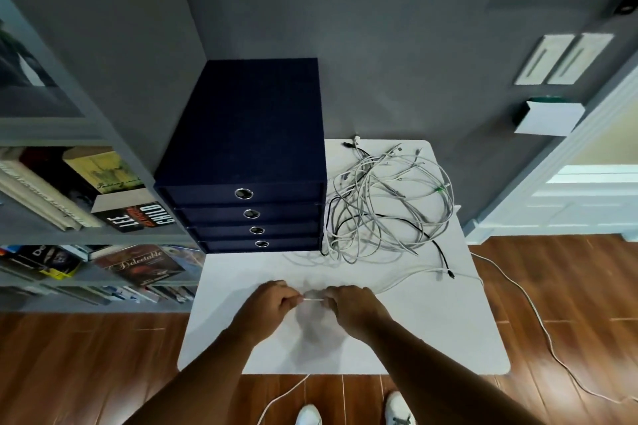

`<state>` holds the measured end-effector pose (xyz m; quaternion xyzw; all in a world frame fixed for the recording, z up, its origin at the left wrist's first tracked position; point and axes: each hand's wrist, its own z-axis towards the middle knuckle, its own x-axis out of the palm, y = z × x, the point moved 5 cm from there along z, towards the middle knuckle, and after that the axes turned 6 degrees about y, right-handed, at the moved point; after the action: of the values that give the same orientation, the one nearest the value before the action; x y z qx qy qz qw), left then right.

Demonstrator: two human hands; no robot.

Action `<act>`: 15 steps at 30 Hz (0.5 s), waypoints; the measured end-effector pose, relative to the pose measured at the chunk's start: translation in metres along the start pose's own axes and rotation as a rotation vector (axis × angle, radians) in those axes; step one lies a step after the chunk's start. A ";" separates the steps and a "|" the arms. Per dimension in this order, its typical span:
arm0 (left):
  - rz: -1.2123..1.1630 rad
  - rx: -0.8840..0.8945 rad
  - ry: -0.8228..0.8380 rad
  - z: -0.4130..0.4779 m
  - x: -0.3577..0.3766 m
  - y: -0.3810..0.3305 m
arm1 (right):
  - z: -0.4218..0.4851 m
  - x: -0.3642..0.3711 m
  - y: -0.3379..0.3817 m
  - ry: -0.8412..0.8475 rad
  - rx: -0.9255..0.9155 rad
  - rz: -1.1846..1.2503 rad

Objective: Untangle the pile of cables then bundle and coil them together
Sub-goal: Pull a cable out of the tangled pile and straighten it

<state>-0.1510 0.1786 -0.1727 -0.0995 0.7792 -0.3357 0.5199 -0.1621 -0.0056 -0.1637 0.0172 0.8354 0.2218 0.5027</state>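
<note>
A tangled pile of cables [383,203], mostly white and grey with one black cable [438,248] running through it, lies on the far right part of the white table [431,331]. Close to the table's middle, my left hand [272,304] and my right hand [352,307] face each other, both pinched on a short stretch of a white cable [313,300] held taut between them. From my right hand that cable runs right across the table [407,278] toward the edge. My fingers hide the gripped parts.
A dark blue drawer box [248,155] with several drawers stands on the table's far left, touching the pile. A white cable [538,317] trails over the wooden floor at right, another hangs off the near edge [286,393]. Bookshelves stand at left; my shoes show below.
</note>
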 end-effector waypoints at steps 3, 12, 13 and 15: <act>0.019 0.042 0.003 0.003 0.001 -0.003 | -0.013 -0.010 -0.017 -0.028 -0.002 -0.093; 0.099 0.011 -0.068 0.000 -0.019 0.014 | -0.058 -0.036 -0.105 -0.099 0.165 -0.041; 0.111 -0.004 -0.074 0.000 -0.021 0.018 | -0.062 -0.036 -0.115 -0.101 0.203 -0.025; 0.135 -0.031 -0.072 -0.002 -0.026 0.025 | -0.071 -0.037 -0.135 -0.097 0.253 -0.008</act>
<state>-0.1367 0.2114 -0.1689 -0.0667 0.7701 -0.2837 0.5675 -0.1780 -0.1618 -0.1567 0.0878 0.8315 0.1112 0.5371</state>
